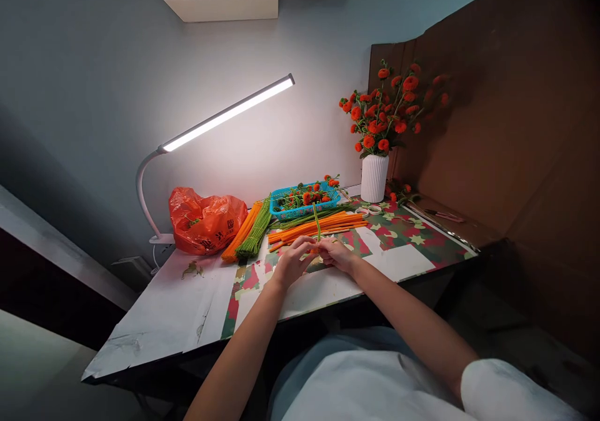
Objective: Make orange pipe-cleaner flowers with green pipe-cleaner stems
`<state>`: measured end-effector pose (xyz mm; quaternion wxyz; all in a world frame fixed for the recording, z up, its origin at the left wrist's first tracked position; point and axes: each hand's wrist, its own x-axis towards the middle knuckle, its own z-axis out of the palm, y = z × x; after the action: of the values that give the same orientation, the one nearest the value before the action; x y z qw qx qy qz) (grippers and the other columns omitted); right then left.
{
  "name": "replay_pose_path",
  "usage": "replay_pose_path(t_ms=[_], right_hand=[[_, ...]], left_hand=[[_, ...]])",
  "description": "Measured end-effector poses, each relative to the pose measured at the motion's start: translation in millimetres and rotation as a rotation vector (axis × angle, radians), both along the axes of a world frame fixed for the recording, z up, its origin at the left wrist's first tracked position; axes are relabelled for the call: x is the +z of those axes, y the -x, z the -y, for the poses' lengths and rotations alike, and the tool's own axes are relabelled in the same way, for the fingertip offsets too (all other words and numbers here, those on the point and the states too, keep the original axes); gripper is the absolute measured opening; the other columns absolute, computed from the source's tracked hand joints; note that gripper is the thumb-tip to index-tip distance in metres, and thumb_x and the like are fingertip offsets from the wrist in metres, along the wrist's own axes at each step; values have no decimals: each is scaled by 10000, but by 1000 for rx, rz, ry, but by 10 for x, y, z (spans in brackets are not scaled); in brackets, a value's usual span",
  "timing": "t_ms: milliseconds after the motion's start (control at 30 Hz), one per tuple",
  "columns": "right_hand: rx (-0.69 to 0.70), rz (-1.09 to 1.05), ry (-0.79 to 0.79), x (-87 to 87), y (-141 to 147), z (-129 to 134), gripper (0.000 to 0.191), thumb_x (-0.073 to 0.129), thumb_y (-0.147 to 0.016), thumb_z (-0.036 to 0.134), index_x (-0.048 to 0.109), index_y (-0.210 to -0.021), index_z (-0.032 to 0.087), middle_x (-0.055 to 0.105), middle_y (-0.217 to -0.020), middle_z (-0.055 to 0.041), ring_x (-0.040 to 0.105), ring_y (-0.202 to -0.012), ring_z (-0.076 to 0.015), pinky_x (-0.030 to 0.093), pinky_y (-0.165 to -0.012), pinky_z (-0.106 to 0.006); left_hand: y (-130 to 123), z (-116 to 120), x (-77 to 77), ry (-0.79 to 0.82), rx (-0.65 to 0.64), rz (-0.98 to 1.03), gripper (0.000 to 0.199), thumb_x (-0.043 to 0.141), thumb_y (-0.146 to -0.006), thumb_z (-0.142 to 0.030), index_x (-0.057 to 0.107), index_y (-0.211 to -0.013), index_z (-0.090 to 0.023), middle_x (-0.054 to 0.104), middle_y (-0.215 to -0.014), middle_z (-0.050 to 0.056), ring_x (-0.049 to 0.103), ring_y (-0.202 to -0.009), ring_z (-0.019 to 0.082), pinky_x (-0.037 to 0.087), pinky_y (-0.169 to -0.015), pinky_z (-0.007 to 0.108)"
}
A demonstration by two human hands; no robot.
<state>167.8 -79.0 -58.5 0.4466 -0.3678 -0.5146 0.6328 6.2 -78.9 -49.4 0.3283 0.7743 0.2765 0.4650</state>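
My left hand (294, 261) and my right hand (338, 256) meet over the table's front part, fingertips pinched together. Between them a green pipe cleaner (317, 221) stands up from the fingers. Its lower end is hidden by my fingers, and a bit of orange shows below them. Just beyond my hands lies a spread of loose orange pipe cleaners (323, 224), with dark green stems behind. A blue basket (300, 212) farther back holds small orange flowers with green stems.
A red plastic bag (201, 221) sits at left beside an orange bundle (241, 233) and a green bundle (254, 237). A desk lamp (229, 113) reaches over the table. A white vase (374, 178) holds orange flowers at right, near tape rolls (374, 210), pliers (445, 215) and a cardboard wall (506, 127).
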Motion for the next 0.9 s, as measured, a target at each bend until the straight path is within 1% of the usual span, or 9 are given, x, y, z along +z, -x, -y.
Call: replay_pose_path(t_ms=[100,200,267,400,500,633,767,900], right_hand=[[-59,-23,-34,-2,29,0,360,605,-670,470,363,-596,214,248,-439,118,144,-372,-35,123,-373,-187],[-136,-44,-101,15,35,9,368,611,-669,515,423,-634,201,320,-478,98,214,-395,-44,168,-391,-194],[-199,-52,-161,24,29,14,355,627,-667,513,474,-683,194,402,-528,77,303,-435,-56,232,-417,-196],[-288,-22,-277,7,33,14,308,696,-632,429,578,-783,188,561,-687,26,489,-610,-102,383,-545,-216],[-328,24,-334,-29,51,4,283,723,-613,378,627,-794,182,610,-738,0,539,-682,-129,435,-625,-247],[-389,53,-354,-75,66,-25,266,716,-634,379,636,-794,182,643,-746,-18,573,-686,-144,466,-645,-271],[-372,38,-336,-117,73,-69,295,730,-606,397,652,-779,171,684,-760,-47,625,-689,-166,501,-663,-301],[-365,18,-323,-126,75,-80,295,738,-586,400,656,-749,168,702,-754,-58,653,-694,-184,522,-683,-323]], left_hand=[[-31,-14,-30,81,51,82,182,720,-721,-316,668,-856,-204,610,-975,69,617,-856,179,522,-700,278],[-49,-38,-54,197,63,154,248,708,-732,-334,622,-908,-182,622,-913,50,635,-746,152,522,-665,274],[-48,-52,-62,266,67,202,290,715,-722,-351,595,-918,-173,630,-895,43,644,-729,150,526,-673,281],[-32,-65,-70,344,85,301,338,740,-690,-350,553,-912,-176,619,-970,43,644,-825,158,517,-758,292],[-28,-71,-72,374,85,339,351,758,-666,-325,553,-914,-185,610,-966,29,632,-827,145,501,-764,281],[-40,-77,-69,377,70,368,361,785,-626,-310,570,-889,-190,617,-961,30,625,-863,159,486,-798,301],[-50,-78,-59,358,61,384,348,807,-590,-276,591,-849,-189,628,-962,40,607,-948,181,466,-869,316],[-46,-89,-60,372,74,393,339,812,-571,-253,605,-834,-192,644,-943,32,609,-949,176,481,-857,301]])
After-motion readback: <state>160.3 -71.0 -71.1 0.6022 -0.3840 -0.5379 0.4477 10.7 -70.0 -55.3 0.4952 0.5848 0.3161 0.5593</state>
